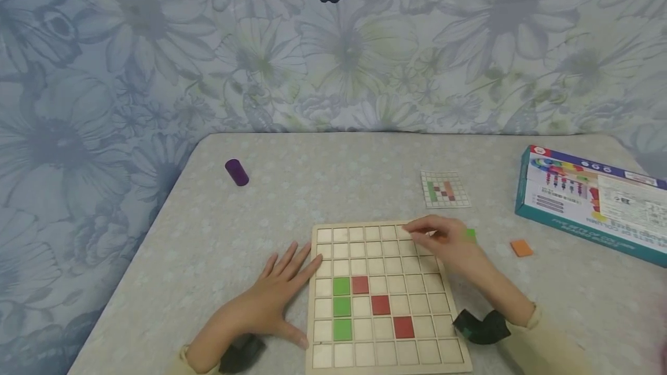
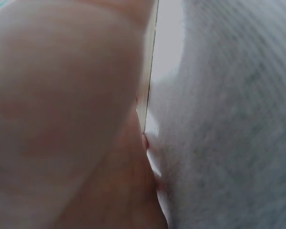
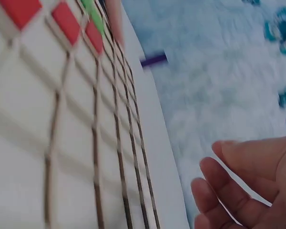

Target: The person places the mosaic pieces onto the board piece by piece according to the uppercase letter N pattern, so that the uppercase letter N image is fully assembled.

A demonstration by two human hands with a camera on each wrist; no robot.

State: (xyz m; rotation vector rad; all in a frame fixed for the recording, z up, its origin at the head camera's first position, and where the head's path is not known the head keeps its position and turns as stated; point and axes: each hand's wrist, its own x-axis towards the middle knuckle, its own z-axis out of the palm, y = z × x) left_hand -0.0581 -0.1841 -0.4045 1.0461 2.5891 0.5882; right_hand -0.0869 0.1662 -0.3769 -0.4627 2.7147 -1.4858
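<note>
A wooden grid board (image 1: 383, 282) lies on the table. Three green tiles (image 1: 341, 305) fill a column of squares on its left, and three red tiles (image 1: 381, 305) run diagonally down to the right. My left hand (image 1: 271, 300) rests with spread fingers along the board's left edge, fingertips and thumb touching it. Over the upper right corner is my right hand (image 1: 453, 242), its fingers loosely bent; the right wrist view shows nothing between thumb and fingers. Partly hidden behind that hand, a loose green tile (image 1: 471, 235) shows beside the board.
A small card (image 1: 445, 190) printed with a coloured grid lies beyond the board. An orange tile (image 1: 521, 247) is right of the board, near a teal-edged cardboard box (image 1: 578, 204). A purple cylinder (image 1: 237, 172) lies far left. Floral cloth hangs behind the table.
</note>
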